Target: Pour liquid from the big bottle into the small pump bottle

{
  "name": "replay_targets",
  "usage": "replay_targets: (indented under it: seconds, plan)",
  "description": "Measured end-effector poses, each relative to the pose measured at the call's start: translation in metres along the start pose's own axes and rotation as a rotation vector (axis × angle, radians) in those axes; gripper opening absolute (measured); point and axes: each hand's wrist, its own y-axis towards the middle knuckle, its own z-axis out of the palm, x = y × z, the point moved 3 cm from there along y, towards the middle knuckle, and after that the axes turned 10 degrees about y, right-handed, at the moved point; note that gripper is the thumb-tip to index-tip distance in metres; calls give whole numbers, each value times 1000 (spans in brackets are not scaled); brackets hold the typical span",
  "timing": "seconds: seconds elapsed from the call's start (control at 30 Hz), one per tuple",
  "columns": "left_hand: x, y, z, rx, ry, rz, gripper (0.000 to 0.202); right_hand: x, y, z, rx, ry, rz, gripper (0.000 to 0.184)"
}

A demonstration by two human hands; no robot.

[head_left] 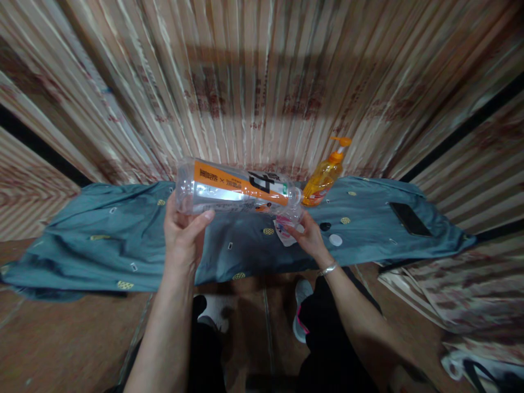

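A large clear plastic bottle (235,188) with an orange and silver label lies sideways in the air above the cloth-covered surface. My left hand (184,229) grips its base end from below, thumb along the near side. At the neck end, my right hand (308,233) has its fingers closed about the clear plastic; the fingertips are partly hidden. The bottle looks see-through, with no liquid that I can make out. Just under my right hand, a pink and white packet (284,233) rests on the cloth. Past the neck stands an orange pump bottle (323,180), appearing tilted in this view.
Teal patterned cloth (102,240) covers the long narrow surface. To the right lie a white disc (335,239), a small black object (325,226) and a dark phone (409,218). Striped curtains (254,82) hang behind and at both sides.
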Motion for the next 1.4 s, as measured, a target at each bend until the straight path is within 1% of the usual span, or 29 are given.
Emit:
replay_targets:
  seconds: [0.13, 0.27, 0.37, 0.57, 0.77, 0.93, 1.1, 1.3, 1.4]
  plan:
    - [0, 0, -1, 9, 5, 2, 65, 1, 0, 0, -11, -12, 12, 52]
    - [0, 1, -2, 13, 14, -2, 68, 1, 0, -1, 2, -8, 10, 52]
    - [1, 1, -2, -6, 15, 0, 69, 1, 1, -1, 5, -7, 8, 52]
    - [1, 0, -2, 0, 16, 8, 66, 0, 0, -1, 3, -6, 11, 56]
    - [0, 0, 0, 1, 15, 12, 69, 1, 1, -2, 1, -26, 20, 53]
    - [1, -1, 3, -39, -19, 11, 72, 3, 1, -2, -3, -17, 9, 51]
    - [1, -1, 3, -10, 7, 14, 70, 3, 1, -2, -3, -9, 19, 51]
    - [0, -1, 5, -33, -14, 9, 70, 5, 0, -1, 2, -12, 21, 53]
    - [1, -1, 4, -22, 0, 1, 70, 6, 0, 0, -4, -18, 22, 52]
